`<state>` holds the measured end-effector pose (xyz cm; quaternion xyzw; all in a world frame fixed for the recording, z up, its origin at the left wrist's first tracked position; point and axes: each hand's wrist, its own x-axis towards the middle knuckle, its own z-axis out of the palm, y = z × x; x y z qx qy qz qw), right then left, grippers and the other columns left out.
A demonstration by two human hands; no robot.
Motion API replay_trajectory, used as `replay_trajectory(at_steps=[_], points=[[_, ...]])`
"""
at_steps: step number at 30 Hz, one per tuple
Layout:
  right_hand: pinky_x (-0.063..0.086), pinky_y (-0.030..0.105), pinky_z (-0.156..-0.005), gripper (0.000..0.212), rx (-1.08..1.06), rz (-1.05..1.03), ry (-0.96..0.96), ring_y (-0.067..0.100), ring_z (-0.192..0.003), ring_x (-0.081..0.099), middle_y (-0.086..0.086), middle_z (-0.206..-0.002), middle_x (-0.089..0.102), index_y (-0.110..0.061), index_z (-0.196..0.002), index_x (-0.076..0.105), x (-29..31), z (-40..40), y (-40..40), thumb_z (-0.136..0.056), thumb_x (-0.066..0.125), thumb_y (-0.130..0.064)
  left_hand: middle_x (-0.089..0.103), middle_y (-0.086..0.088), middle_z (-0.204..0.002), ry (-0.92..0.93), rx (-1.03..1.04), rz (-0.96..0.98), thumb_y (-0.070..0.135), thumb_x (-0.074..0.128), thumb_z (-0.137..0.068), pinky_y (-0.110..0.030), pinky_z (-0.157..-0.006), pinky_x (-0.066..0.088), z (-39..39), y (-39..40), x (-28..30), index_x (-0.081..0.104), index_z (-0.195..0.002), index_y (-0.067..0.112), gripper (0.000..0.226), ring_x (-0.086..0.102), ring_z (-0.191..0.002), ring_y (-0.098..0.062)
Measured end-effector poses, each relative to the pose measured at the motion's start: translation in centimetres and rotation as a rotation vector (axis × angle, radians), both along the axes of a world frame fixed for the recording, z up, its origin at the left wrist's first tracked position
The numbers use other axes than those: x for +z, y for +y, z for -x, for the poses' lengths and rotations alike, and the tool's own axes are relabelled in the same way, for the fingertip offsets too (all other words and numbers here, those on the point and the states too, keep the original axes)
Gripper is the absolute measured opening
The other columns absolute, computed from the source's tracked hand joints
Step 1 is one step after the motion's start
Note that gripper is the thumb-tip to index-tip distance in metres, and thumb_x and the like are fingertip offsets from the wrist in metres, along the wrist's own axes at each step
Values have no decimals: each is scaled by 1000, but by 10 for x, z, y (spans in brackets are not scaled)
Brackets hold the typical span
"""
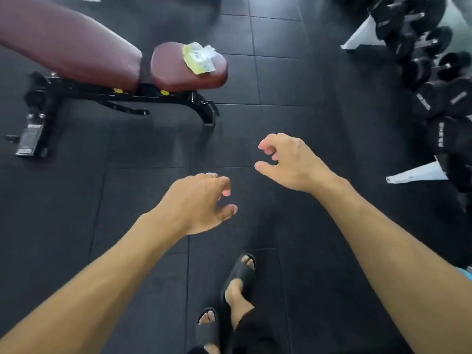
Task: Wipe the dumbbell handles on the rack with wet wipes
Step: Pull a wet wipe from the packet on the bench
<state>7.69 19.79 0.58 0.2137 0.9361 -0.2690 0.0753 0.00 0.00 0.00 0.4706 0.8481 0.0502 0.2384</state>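
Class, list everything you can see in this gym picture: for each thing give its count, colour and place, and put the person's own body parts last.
Weight bench: one, maroon pads on a black frame, upper left.
Wet wipes pack: one, yellow-green and white, lying on the bench's seat pad.
Dumbbells: several, black, exact count unclear from blur, stacked along the right edge.
Rack: one, white frame parts showing under the dumbbells, right side.
Floor tiles: many, dark grey, covering the whole floor.
Slippers: two, black, on the feet at bottom centre.
Left hand: empty, fingers loosely curled, a ring on one finger, centre.
Right hand: empty, fingers loosely curled, right of centre.
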Motion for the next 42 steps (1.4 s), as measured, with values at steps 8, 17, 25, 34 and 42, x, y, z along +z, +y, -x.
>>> replay_trajectory(at_steps=[8,17,25,34,42], points=[[49,39,-99,44,55,63,15,17,-111,59,0,-123,60,-17,-131,57,-37,176,74,-91,69,-33,58,12,-108,-23,132,8,54,54,-92,-32,-81,49,150,73,-36,56,-116,28,35,58,-100,-13],[48,36,-98,44,33,96,4,16,-109,58,-3,-120,58,-21,-130,57,-77,365,173,-91,70,-36,57,13,-103,-95,256,-24,55,55,-90,-33,-81,49,332,170,-74,57,-113,29,35,58,-93,-13],[50,37,-95,39,-2,85,-19,17,-106,59,-2,-120,60,-20,-128,58,-151,540,246,-91,68,-28,58,10,-101,-101,300,-81,50,58,-90,-35,-81,50,521,250,-154,59,-114,25,34,58,-92,-15],[50,33,-97,30,29,72,-108,16,-113,59,-3,-129,60,-19,-124,65,-284,656,282,-95,63,-24,50,6,-131,-137,374,-7,50,59,-90,-41,-90,52,629,295,-286,52,-133,26,50,51,-118,-16],[48,33,-87,19,149,99,-82,12,-95,54,-10,-104,52,-24,-109,76,-354,690,292,-92,68,-25,24,3,-156,-139,451,-112,55,72,-76,-41,-99,48,648,314,-352,36,-145,24,84,34,-137,-20]])
